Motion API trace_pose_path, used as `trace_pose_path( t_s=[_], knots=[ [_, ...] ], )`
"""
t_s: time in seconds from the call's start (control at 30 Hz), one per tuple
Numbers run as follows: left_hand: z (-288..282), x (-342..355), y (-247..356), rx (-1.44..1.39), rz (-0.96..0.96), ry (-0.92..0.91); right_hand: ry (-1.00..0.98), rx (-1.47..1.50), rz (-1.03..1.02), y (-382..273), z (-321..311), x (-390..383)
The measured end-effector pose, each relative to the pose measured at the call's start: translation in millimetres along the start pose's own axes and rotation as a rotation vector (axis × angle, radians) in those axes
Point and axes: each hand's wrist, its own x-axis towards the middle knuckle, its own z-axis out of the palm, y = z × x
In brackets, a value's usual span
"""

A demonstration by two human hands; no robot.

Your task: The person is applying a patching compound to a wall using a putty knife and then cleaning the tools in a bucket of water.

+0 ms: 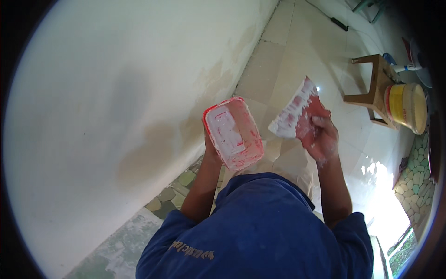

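Observation:
A red rectangular plastic tub (253, 128), smeared inside with white putty, is tilted so that its inside faces up. My left hand (210, 146) holds it from the left side and below, most of its fingers hidden behind the tub. To the right of the tub, apart from it, my right hand (325, 137) grips a wide red putty spreader (304, 111). The thumb lies on the spreader's face, and white putty coats its broad edge. White smears also mark my right hand and wrist.
A pale wall (93, 93) with damp-looking patches runs along the left. On the tiled floor (297, 42) at the right are a brown stool (378, 86) and a yellow-and-white bucket (403, 106). A black cable piece (340, 24) lies at the far end. Pebble-patterned flooring (418, 174) borders the right.

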Motion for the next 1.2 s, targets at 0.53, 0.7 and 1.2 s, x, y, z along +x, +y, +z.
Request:
trace_pose_path(
  t_s=[0.53, 0.7, 1.2],
  knots=[
    [34, 46, -45, -0.069, -0.203, -0.504, 0.059, -0.338, -0.813, -6, -6, -139],
    [26, 72, -52, -0.077, -0.345, -0.549, 0.025, -0.303, -0.897, -2, -30, -154],
    [-20, 315, -130, 0.169, -0.586, -0.739, 0.117, -0.225, -1.447, 27, -194, -61]
  ],
)
